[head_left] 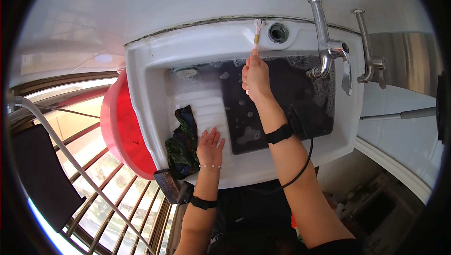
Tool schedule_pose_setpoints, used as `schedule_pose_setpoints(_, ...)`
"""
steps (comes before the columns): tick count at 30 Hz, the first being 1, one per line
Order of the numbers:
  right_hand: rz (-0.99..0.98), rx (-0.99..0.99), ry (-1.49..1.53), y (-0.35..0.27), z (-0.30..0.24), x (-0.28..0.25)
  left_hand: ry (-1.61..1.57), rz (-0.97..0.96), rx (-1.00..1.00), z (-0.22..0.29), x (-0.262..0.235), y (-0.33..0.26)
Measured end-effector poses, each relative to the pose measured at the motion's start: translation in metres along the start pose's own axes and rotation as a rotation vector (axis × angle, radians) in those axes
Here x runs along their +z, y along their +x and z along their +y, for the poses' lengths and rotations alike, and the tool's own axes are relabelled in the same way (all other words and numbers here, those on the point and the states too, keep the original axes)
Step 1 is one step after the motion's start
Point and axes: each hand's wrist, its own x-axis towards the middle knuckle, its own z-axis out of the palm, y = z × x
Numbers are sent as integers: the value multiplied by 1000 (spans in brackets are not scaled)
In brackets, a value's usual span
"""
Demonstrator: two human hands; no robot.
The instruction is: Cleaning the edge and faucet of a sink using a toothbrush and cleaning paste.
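My right hand [257,79] is closed around the handle of a small brush [257,33] with pale bristles and a gold-coloured band. The bristle end points at the dark-stained seam [225,19] where the sink's back rim meets the wall. My left hand [211,148] hangs open, palm up and fingers spread, over the ribbed washboard [199,101] on the sink's left side. Beside it lies a crumpled dark green and black patterned cloth [182,148]. Dark, sudsy water [277,114] fills the basin of the white sink [352,114].
A round overflow hole [278,33] sits in the back rim. Two chrome taps [324,60] reach out from the wall at the right. A red basin [131,133] stands left of the sink, near a barred window [101,175]. Bits of foam and whitish scum float at the water's edge.
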Motion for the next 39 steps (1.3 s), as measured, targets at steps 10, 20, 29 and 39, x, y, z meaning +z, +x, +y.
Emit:
schedule_pose_setpoints(10,-48,-19,-163,-9,9,-38,21,42,37,-2,0,0)
schedule_pose_setpoints(20,6,-568,-1009,7,5,-56,-51,53,55,0,-5,1)
schedule_pose_setpoints(29,24,-502,-1178,6,5,-66,-54,78,51,0,-4,5)
schedule_pose_setpoints(39,52,-532,-1146,14,7,-57,-51,76,67,-11,6,2)
